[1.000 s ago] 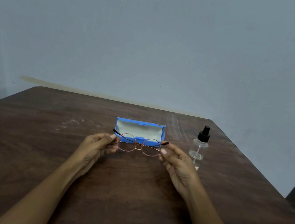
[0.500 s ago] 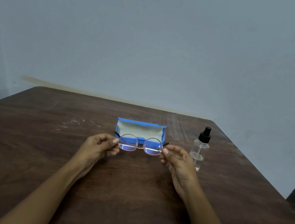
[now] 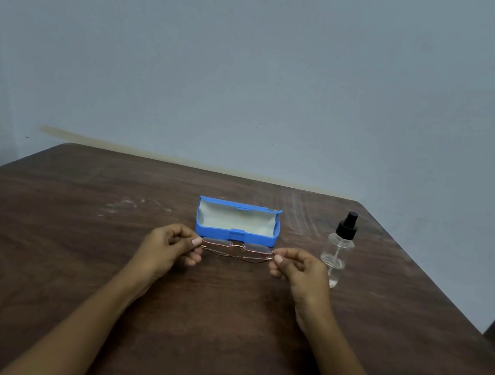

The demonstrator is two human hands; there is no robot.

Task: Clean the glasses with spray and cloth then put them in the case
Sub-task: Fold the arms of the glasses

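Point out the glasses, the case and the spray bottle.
glasses (image 3: 237, 249): head view, on the frame's bridge.
case (image 3: 235, 235): head view, on its blue front wall.
spray bottle (image 3: 335, 255): head view, on its clear body.

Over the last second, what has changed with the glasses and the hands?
The glasses were tipped from lenses facing the camera to lying nearly flat, and the temples, open a second ago, now look folded under the lenses. They sit just in front of the open blue case. Left hand and right hand kept pinching the frame ends. Case and spray bottle stayed put.
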